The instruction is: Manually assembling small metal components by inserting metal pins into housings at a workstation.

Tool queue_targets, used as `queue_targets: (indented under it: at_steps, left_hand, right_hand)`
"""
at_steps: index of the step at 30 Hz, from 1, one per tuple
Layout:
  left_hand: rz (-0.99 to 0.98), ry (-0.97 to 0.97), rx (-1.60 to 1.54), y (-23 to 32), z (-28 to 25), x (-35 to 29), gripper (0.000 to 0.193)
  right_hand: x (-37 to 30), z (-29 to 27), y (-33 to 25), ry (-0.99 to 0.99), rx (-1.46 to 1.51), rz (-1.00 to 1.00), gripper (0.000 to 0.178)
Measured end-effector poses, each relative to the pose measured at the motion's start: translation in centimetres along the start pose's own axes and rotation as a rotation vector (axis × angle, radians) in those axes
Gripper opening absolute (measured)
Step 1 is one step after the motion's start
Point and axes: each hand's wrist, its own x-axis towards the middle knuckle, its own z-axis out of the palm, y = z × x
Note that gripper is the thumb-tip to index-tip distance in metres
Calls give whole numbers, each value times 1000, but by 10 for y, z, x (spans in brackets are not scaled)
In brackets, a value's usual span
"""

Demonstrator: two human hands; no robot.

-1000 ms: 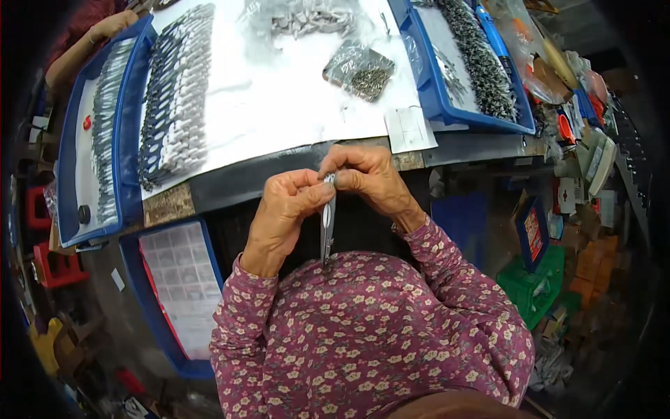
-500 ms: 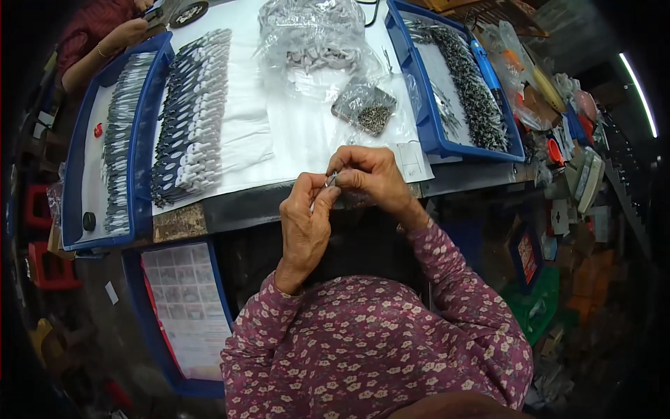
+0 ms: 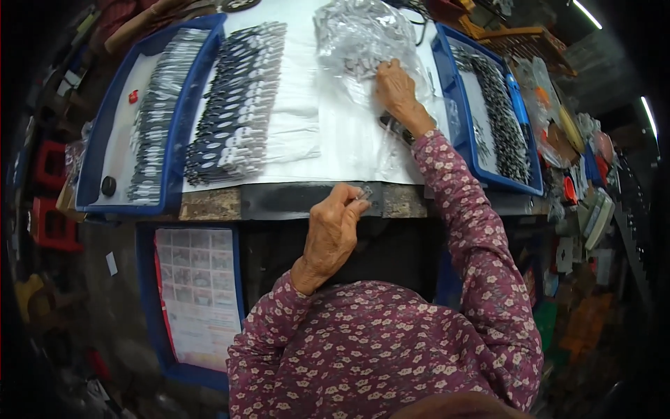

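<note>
L hand [image 3: 333, 225] pinches small metal part [image 3: 363, 191], axis unclear; R hand [image 3: 395, 89] fingers curled on clear bag [image 3: 356, 35].

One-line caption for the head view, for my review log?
Left hand pinches a small metal part at the bench edge while right hand reaches into a clear plastic bag.

A dark, worn worktop [image 3: 216, 204] carries a white plastic sheet [image 3: 314, 140]; on the sheet lie rows of dark metal parts [image 3: 234, 119] and a crumpled clear plastic bag [image 3: 356, 35] of small pieces; a blue plastic tray [image 3: 98, 150] sits at the left; another blue tray [image 3: 457, 105] at the right.
</note>
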Motion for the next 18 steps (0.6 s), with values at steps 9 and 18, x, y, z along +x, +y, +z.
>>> queue_targets:
  at_steps: [9, 18]
  left_hand:
    - [0, 3, 13, 2, -9, -5, 5]
    - [13, 23, 16, 2, -11, -1, 8]
  right_hand:
    - [5, 7, 2, -56, -23, -1, 21]
    - [-16, -13, 8, 138, 670, 133, 13]
